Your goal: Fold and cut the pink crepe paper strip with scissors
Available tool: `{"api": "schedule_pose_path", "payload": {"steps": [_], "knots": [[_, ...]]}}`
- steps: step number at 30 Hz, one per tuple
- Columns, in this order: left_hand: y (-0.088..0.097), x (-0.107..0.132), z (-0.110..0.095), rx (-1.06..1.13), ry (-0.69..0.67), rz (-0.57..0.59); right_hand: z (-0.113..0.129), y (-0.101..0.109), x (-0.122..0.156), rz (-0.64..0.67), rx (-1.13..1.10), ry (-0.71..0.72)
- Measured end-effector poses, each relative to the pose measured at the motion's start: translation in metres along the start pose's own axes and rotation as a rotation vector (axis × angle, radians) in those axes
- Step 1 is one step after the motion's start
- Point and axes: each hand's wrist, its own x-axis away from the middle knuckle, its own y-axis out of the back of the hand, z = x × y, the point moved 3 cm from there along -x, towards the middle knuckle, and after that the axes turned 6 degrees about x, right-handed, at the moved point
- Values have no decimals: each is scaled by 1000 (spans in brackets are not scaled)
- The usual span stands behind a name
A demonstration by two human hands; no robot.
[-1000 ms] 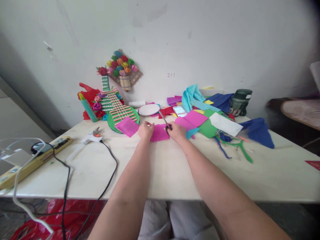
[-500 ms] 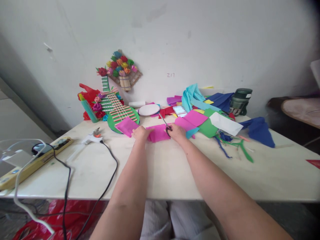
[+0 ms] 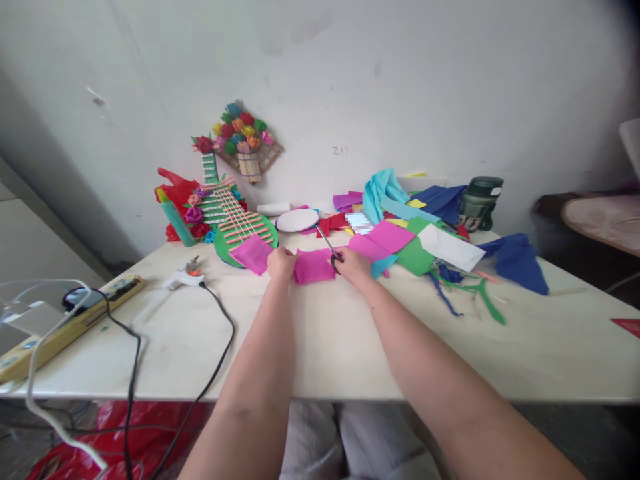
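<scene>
My right hand (image 3: 354, 267) holds a pair of scissors (image 3: 329, 241) by the dark handles. Their blades point away, up and to the left. A magenta strip of crepe paper (image 3: 315, 267) lies flat between my two hands, and its right end reaches my right fingers. At its left end, my left hand (image 3: 281, 263) is closed in a pinch on the paper's edge; the fingertips are partly hidden. Just left of that hand, a second magenta crepe paper piece (image 3: 251, 254) lies over the lower part of a green paper guitar (image 3: 219, 255).
A hot glue gun (image 3: 184, 277) with a black cord and a yellow power strip (image 3: 90, 323) lie on the left. Behind my hands is a white round disc (image 3: 297, 220). Coloured paper, a white sheet (image 3: 449, 247) and a dark green bottle (image 3: 481, 203) stand or lie right.
My left hand has shifted slightly, and its fingers have drawn in from over the magenta paper to its left edge. My right hand and the scissors stay nearly the same.
</scene>
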Motion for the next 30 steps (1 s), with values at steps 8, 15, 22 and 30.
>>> {"api": "schedule_pose_path", "payload": {"steps": [8, 15, 22, 30], "knots": [[-1, 3, 2, 59, 30, -75, 1, 0, 1, -24, -17, -1], [-6, 5, 2, 4, 37, -101, 1, 2, 2, -24, -12, -12], [-9, 5, 3, -34, 58, -136, -1, 3, 2, -13, -41, -43], [-9, 6, 3, -69, 74, -126, -1, 1, 1, -22, -51, -41]]}}
